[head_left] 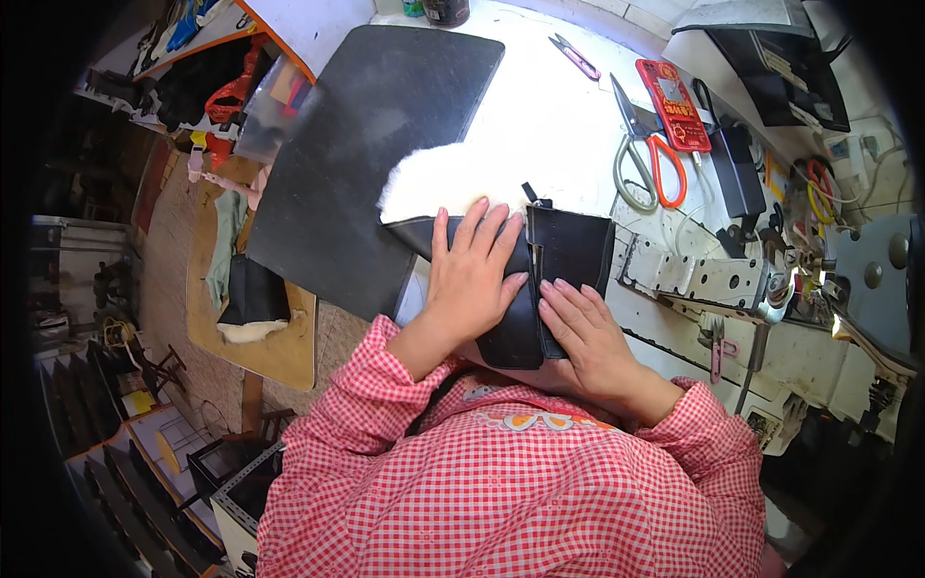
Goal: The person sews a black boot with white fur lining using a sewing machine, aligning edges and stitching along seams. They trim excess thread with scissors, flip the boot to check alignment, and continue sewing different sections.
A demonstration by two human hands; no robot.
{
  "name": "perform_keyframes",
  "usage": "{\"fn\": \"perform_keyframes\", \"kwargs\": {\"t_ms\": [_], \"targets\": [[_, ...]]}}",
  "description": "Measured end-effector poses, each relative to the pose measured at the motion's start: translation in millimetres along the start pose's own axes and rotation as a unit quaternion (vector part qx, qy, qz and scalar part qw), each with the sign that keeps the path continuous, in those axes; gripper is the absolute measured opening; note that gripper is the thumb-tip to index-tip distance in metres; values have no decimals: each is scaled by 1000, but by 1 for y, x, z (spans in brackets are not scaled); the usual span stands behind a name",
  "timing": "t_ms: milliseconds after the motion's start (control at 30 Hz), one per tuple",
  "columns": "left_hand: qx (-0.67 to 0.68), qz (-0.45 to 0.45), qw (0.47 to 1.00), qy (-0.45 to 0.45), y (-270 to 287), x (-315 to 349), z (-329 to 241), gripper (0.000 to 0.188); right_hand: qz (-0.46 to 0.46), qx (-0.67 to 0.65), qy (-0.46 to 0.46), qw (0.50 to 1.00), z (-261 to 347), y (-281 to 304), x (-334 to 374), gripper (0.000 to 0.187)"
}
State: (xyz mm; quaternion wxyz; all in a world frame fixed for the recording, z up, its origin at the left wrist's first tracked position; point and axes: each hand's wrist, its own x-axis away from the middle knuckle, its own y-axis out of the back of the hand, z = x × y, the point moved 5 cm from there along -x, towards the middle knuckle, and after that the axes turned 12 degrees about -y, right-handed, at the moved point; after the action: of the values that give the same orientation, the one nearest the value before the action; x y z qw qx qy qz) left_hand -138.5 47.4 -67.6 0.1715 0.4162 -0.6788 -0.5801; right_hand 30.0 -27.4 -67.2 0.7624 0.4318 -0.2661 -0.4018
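Pressing flat, grip wide w/ nothing visibly pinched, L hand & R hand pin the black piece at frame ctr, which might slip askew along its middle split if one palm pushes harder.

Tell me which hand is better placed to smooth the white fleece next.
Likely the left: the left hand lies flat, its fingertips at the edge of the white fleece. The right hand sits lower and farther right, its fingers on the right-hand black panel, away from the fleece.
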Motion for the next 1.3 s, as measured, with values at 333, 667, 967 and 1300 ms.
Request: {"fn": "perform_keyframes", "kwargs": {"t_ms": [333, 667, 967, 1300], "targets": [[92, -46, 995, -8, -3, -19, 12, 48, -82, 34, 3, 996, 8, -8, 4, 72], [104, -217, 968, 79, 5, -26, -12, 23, -238, -206, -95, 944, -3, 45, -30, 30], [89, -228, 969, 19, 5, -22, -17, 28, -157, -118, -287, 938, -50, 55, -108, 31], [251, -306, 914, 95, 2, -24, -2, 37, -275, -104, -179, 939, -19, 64, -102, 9]]}}
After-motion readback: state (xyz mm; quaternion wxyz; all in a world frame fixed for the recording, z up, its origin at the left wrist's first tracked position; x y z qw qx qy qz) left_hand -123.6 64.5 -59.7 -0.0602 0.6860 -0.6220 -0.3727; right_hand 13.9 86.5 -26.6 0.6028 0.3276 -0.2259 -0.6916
